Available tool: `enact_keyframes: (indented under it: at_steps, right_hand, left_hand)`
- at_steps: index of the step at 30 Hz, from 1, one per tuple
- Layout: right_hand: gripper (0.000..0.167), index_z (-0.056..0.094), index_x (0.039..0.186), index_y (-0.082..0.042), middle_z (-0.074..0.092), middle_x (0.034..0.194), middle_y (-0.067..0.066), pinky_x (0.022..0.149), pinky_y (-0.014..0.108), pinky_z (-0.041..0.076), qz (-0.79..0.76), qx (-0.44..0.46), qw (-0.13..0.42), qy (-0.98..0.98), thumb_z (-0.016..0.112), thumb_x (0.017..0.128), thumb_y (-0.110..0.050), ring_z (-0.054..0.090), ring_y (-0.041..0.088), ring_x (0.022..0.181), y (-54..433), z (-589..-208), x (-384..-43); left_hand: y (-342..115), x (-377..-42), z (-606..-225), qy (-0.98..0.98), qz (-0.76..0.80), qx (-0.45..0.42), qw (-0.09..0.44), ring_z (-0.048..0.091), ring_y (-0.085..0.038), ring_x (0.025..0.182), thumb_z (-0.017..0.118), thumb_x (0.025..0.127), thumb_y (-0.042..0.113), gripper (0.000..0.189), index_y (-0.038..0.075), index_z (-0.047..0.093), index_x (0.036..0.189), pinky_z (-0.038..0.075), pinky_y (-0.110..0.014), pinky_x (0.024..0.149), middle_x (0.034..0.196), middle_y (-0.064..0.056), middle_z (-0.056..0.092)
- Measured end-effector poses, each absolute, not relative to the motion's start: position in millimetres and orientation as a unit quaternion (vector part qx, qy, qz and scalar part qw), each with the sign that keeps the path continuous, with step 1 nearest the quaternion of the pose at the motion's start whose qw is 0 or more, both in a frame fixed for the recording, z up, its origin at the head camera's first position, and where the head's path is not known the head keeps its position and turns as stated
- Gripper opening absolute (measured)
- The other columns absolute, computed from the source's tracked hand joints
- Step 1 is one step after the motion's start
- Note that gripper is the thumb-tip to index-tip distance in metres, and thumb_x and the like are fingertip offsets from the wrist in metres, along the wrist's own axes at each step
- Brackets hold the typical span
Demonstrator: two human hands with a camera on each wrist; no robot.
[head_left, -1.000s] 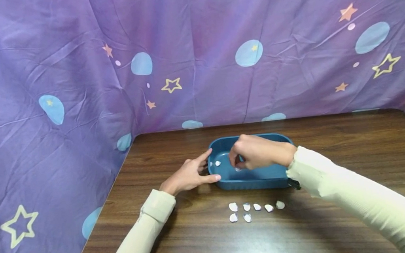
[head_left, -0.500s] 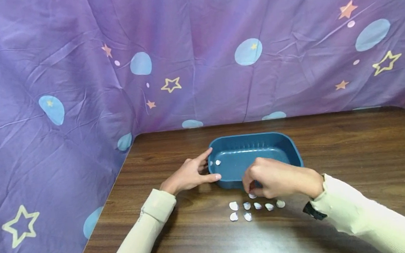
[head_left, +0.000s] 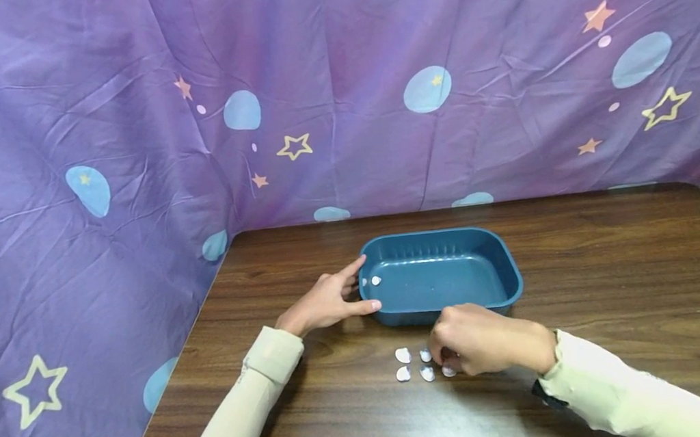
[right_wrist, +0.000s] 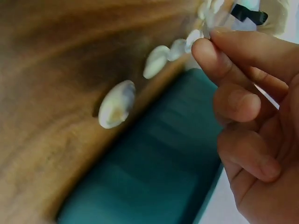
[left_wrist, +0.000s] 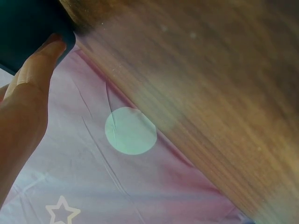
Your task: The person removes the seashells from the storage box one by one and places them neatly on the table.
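Observation:
My right hand (head_left: pixel 477 342) pinches a small white shell (head_left: pixel 449 371) between thumb and fingertips, low over the table just in front of the blue plastic bin (head_left: pixel 438 316). In the right wrist view, the pinching fingertips (right_wrist: pixel 205 51) stand close to the row of shells. Several pale shells lie in two rows, among them one shell (head_left: pixel 402 355) at the left; the hand hides others. The right wrist view shows a shell (right_wrist: pixel 117 104) with a purplish patch. One more shell (head_left: pixel 376 281) rests inside the bin. Spread, fairly straight fingers of my left hand (head_left: pixel 322 305) touch the bin's left end.
The brown wooden table (head_left: pixel 608 280) extends to both sides of the bin. A purple cloth (head_left: pixel 340 96) with stars and blue spots hangs behind it and along the left. A dark band (head_left: pixel 547 393) sits at the right wrist.
My right hand has carried a shell out of the bin toward me and down to the second row on the table. The left hand stays at the bin's end.

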State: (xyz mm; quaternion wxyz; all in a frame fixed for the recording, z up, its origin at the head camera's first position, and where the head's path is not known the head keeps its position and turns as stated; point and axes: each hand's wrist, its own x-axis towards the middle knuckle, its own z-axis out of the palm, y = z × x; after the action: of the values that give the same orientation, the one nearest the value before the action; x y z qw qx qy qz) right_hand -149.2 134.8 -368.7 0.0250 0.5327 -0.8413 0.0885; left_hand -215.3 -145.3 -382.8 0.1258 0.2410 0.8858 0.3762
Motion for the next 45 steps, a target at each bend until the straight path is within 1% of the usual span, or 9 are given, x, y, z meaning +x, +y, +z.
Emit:
enact_keyframes:
  at_steps: [6,11,15,20,27,30,36,41,45]
  right_hand:
    - [0.027,0.063,0.06,-0.027,0.054,0.056,-0.019,0.047,0.015,0.037,0.084,0.526,0.019,-0.846,0.075,0.064,-0.002,0.042,-0.006,0.053,135.1,-375.4,-148.7]
    - [0.028,0.062,0.059,-0.026,0.053,0.055,-0.019,0.046,0.013,0.034,0.091,0.528,0.027,-0.844,0.074,0.064,-0.001,0.04,-0.007,0.053,136.0,-376.3,-149.5]
    - [0.028,0.063,0.06,-0.026,0.057,0.057,-0.019,0.048,0.013,0.038,0.1,0.531,0.029,-0.841,0.074,0.064,0.0,0.043,-0.008,0.054,137.7,-374.3,-150.5]
    - [0.024,0.068,0.066,-0.025,0.063,0.063,-0.02,0.052,0.014,0.044,0.111,0.528,0.028,-0.841,0.077,0.068,-0.003,0.048,-0.008,0.057,138.0,-363.6,-155.0]
    - [0.023,0.066,0.067,-0.024,0.056,0.061,-0.02,0.051,0.011,0.038,0.128,0.533,0.028,-0.836,0.079,0.074,-0.007,0.044,-0.009,0.057,133.0,-350.1,-165.1]
    - [0.018,0.069,0.071,-0.023,0.06,0.064,-0.018,0.053,0.011,0.041,0.129,0.536,0.018,-0.834,0.078,0.076,-0.008,0.048,-0.008,0.059,132.2,-346.3,-169.6]
    - [0.01,0.075,0.081,-0.019,0.069,0.071,-0.015,0.061,0.017,0.052,0.131,0.533,0.0,-0.836,0.078,0.079,-0.01,0.059,-0.008,0.067,129.4,-333.7,-183.7]
    - [0.007,0.076,0.085,-0.018,0.071,0.073,-0.014,0.06,0.016,0.051,0.136,0.524,-0.018,-0.841,0.078,0.084,-0.011,0.058,-0.009,0.065,124.5,-323.3,-196.4]
    - [0.007,0.076,0.085,-0.018,0.07,0.073,-0.013,0.058,0.017,0.05,0.13,0.514,-0.03,-0.848,0.077,0.085,-0.011,0.056,-0.008,0.063,120.8,-318.1,-205.9]
  left_hand:
    - [-145.7,-215.6,-383.2,0.886,0.377,0.24,0.126,0.06,-0.028,0.131,0.076,0.088,0.04,0.095,0.016,0.021,0.162,0.042,-0.041,0.117,0.148,-0.024,0.051]
    - [-145.5,-216.6,-384.2,0.885,0.38,0.238,0.127,0.06,-0.028,0.131,0.077,0.088,0.039,0.095,0.016,0.021,0.162,0.043,-0.041,0.117,0.148,-0.024,0.051]
    - [-144.9,-216.2,-384.8,0.884,0.381,0.237,0.129,0.061,-0.028,0.131,0.077,0.088,0.038,0.095,0.015,0.021,0.162,0.043,-0.04,0.116,0.149,-0.023,0.051]
    - [-145.1,-215.5,-384.2,0.883,0.382,0.242,0.127,0.061,-0.029,0.13,0.077,0.088,0.037,0.095,0.014,0.02,0.162,0.043,-0.04,0.116,0.149,-0.024,0.05]
    - [-145.9,-213.8,-382.2,0.885,0.379,0.241,0.126,0.061,-0.028,0.13,0.076,0.088,0.039,0.096,0.015,0.02,0.162,0.043,-0.04,0.116,0.148,-0.024,0.051]
    - [-146.1,-214.0,-381.9,0.887,0.375,0.24,0.125,0.061,-0.028,0.13,0.076,0.088,0.041,0.096,0.016,0.02,0.162,0.043,-0.04,0.117,0.149,-0.023,0.051]
    - [-146.3,-213.7,-382.1,0.89,0.369,0.238,0.123,0.06,-0.028,0.131,0.076,0.088,0.042,0.096,0.017,0.02,0.162,0.043,-0.041,0.117,0.149,-0.024,0.051]
    - [-146.0,-214.4,-383.0,0.892,0.366,0.235,0.123,0.061,-0.028,0.131,0.076,0.088,0.042,0.095,0.018,0.021,0.162,0.043,-0.041,0.117,0.149,-0.023,0.051]
    - [-145.0,-215.5,-383.5,0.893,0.363,0.234,0.125,0.061,-0.027,0.131,0.075,0.088,0.044,0.095,0.019,0.021,0.162,0.043,-0.04,0.117,0.149,-0.022,0.052]
